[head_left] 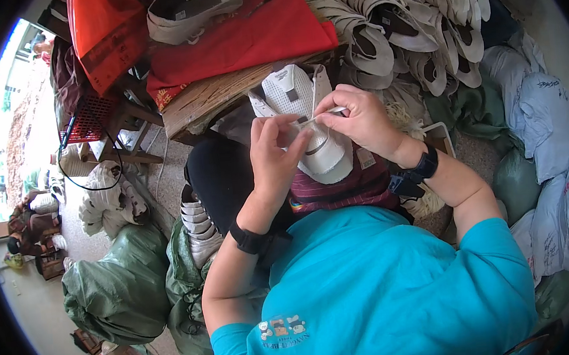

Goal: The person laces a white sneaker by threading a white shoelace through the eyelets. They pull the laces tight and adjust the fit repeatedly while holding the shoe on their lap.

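A white mesh shoe upper [325, 149] rests over my lap, its tongue [286, 88] spread toward the wooden table and its rounded toe toward me. My left hand [273, 153] pinches the upper at its left side, thumb and forefinger near the throat. Over the right side, my right hand [358, 116] is closed, with a thin white lace-like strip [337, 110] between thumb and forefinger. The fingertips of both hands nearly meet above the throat. What exactly passes through the upper there is hidden by the fingers.
Ahead stands a wooden table [187, 112] with a red cloth [242, 38] and another pale upper [188, 13]. Many stacked shoe uppers [379, 22] lie at the far right. Green sacks [117, 281] sit at left, white sacks [544, 120] at right. A red basket [89, 118] is far left.
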### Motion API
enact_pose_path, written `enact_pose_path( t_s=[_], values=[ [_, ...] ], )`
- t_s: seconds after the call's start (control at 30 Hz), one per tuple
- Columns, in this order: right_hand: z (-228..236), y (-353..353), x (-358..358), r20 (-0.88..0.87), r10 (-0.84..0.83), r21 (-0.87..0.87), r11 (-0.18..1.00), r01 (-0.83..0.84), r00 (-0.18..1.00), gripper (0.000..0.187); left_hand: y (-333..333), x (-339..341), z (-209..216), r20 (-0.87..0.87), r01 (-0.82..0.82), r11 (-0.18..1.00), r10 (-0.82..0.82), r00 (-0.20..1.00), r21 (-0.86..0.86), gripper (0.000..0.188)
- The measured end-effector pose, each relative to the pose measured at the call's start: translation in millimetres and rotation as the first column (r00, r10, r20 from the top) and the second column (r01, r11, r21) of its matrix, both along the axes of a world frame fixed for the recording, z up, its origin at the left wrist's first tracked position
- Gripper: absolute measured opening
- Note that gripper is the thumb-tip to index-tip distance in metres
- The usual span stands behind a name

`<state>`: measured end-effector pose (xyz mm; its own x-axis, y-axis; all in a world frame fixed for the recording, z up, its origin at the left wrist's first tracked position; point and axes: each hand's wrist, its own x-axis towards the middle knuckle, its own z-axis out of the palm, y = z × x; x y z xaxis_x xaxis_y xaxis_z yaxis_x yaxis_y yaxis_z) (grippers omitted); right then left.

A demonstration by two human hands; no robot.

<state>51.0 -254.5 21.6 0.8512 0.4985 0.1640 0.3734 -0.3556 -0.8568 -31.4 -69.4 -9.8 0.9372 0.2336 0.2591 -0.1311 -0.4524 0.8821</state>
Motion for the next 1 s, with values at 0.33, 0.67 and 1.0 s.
enact_pose_path(
  t_s=[0.33, 0.67, 1.0],
  values=[
    [-14, 2, -2, 0.152, 0.016, -0.068, 0.998, -0.006, 0.988, 0.010, -4, -4, -6, 0.020, 0.047, 0.996, -0.048, 0.999, 0.074, 0.035],
    [-5, 8, -3, 0.411, 0.149, -0.242, 0.969, -0.050, 0.899, 0.012, 0, -4, -10, 0.039, 0.072, 0.991, -0.077, 0.996, 0.112, 0.036],
    [-15, 7, 14, -0.356, 0.248, 0.098, 0.969, -0.228, 0.901, 0.009, -3, -4, -12, 0.038, 0.063, 0.996, -0.066, 0.997, 0.070, 0.034]
  ],
)
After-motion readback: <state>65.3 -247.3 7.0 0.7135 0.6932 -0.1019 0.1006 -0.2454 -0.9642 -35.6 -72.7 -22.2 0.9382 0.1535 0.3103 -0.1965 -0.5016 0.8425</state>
